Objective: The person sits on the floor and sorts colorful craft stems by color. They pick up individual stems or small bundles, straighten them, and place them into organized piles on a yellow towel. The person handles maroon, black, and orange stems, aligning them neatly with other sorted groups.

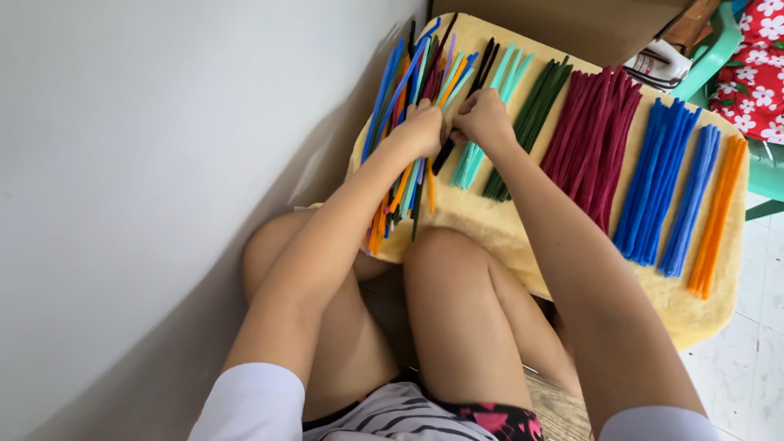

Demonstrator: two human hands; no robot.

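1. Two bare knees sit nearest to me, with both my arms reaching out over them to the counter [702,322], which has a soft yellow cloth [490,220] on top.
2. I think the cloth is there so the fuzzy sticks do not roll or slide off.
3. Next comes the mixed pile of fuzzy sticks [408,122] at the left end, by the white wall [163,163]. Many colours lie jumbled there, and some ends hang off the near edge.
4. My left hand [420,129] rests on that pile with its grip curled shut. It hides what is under it, so I cannot tell which stick it has.
5. My right hand [483,118] is touching the left one, its grip pinched shut. A black stick [445,155] pokes out just below it, and I judge that the hand is pinching that one.
6. Beside the hands lie the sorted rows, each colour kept apart: teal sticks [482,147], dark green sticks [531,114], dark red sticks [592,135], blue sticks [657,180], lighter blue sticks [690,200] and orange sticks [717,216].
7. Each row lies straight and side by side, which makes the colours easy to see.
8. Farthest away, a brown box [572,24] is cut off at the top, and I cannot see inside.
9. A green chair [719,49] and a red flowered cloth [755,65] are only partly in view.
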